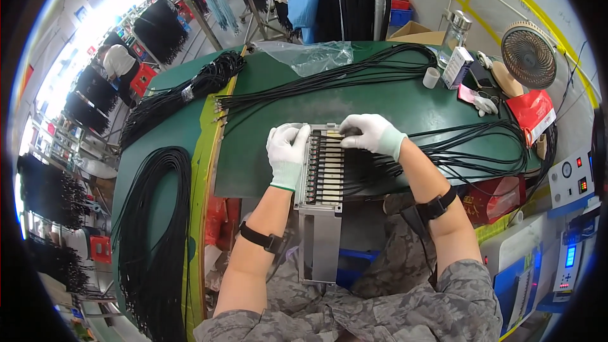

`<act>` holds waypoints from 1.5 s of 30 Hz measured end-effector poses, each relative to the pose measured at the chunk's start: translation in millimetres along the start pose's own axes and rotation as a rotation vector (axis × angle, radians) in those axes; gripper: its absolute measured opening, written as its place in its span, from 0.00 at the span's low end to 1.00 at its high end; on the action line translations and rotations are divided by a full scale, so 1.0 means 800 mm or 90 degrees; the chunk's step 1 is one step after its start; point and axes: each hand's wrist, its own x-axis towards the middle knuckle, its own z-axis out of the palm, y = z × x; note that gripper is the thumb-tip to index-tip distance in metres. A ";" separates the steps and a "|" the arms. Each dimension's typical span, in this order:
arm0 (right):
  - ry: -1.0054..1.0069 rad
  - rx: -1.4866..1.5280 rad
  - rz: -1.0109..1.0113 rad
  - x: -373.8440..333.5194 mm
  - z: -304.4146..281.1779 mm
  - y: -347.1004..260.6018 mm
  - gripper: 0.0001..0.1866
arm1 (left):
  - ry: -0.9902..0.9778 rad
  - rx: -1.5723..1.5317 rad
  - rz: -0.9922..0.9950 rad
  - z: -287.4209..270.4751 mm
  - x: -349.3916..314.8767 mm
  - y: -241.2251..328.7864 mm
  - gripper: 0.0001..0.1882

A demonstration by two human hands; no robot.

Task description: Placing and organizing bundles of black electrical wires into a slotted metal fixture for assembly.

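A grey metal fixture with a row of slots lies before me, its near end reaching past the table edge over my lap. Black cables lead into the slots from the right, their ends lying side by side. My left hand, in a white glove, is closed at the fixture's upper left edge, thumb along the rim. At the top slots, my right hand, gloved too, is closed with thumb and fingers pinched at a black cable's end. Its fingertips partly hide that cable.
More cables stretch across the green table, and coiled bundles lie left of a yellow-taped divider. At right are a fan, a small box, a glass jar and a control box. Another person is far left.
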 end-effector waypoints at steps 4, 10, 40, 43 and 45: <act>0.077 -0.088 -0.092 0.001 0.011 -0.005 0.09 | -0.007 0.086 -0.035 0.002 0.002 -0.006 0.12; 0.164 -0.260 -0.100 0.008 0.010 0.013 0.08 | -0.039 0.124 -0.108 0.011 -0.001 -0.017 0.15; 0.123 -0.327 -0.021 0.016 0.028 0.001 0.08 | -0.145 0.224 0.045 0.017 -0.009 -0.007 0.16; 0.112 -0.316 -0.016 0.014 0.031 0.000 0.07 | -0.169 0.303 0.157 0.017 -0.011 -0.004 0.16; 0.134 -0.388 -0.072 0.006 0.038 -0.003 0.08 | -0.212 0.327 0.130 0.017 -0.011 -0.003 0.17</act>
